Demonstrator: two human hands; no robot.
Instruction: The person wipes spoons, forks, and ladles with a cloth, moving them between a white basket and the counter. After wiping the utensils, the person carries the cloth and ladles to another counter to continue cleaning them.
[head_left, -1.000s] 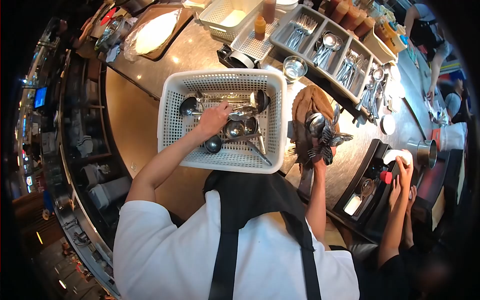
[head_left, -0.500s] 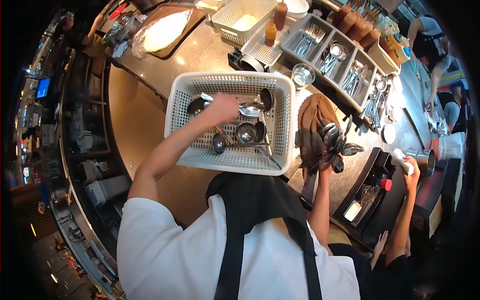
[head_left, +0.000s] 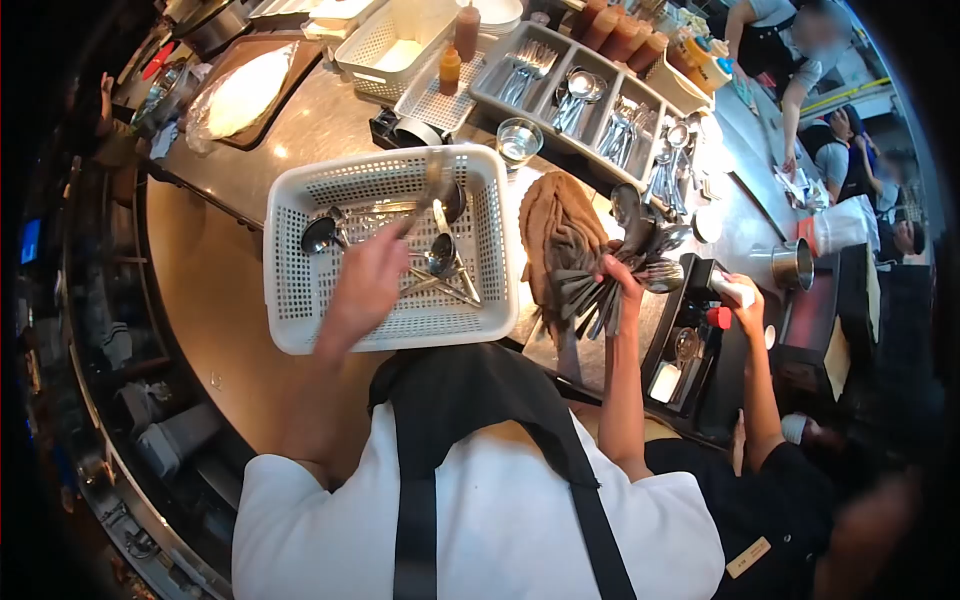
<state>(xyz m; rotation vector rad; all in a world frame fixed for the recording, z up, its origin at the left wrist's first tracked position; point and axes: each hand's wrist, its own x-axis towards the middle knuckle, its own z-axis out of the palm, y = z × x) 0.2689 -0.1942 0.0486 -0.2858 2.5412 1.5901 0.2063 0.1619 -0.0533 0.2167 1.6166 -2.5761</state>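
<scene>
My left hand (head_left: 366, 282) is raised over the white perforated basket (head_left: 290, 290) and grips a long spoon (head_left: 432, 185) that sticks up and away, blurred by motion. More ladles and spoons (head_left: 440, 262) lie loose in the basket. My right hand (head_left: 622, 276) holds a fanned bundle of spoons (head_left: 640, 240) beside a brown cloth (head_left: 555, 235) on the steel counter.
A grey divided cutlery tray (head_left: 590, 100) with sorted forks and spoons stands behind the basket, with a glass (head_left: 519, 140) in front of it. Sauce bottles (head_left: 452, 68) sit at the back. A co-worker's hand (head_left: 742, 300) holds a white bottle at the right.
My left hand has lifted out of the basket with a spoon. The bundle in my right hand has swung toward the cloth. The view has shifted leftward.
</scene>
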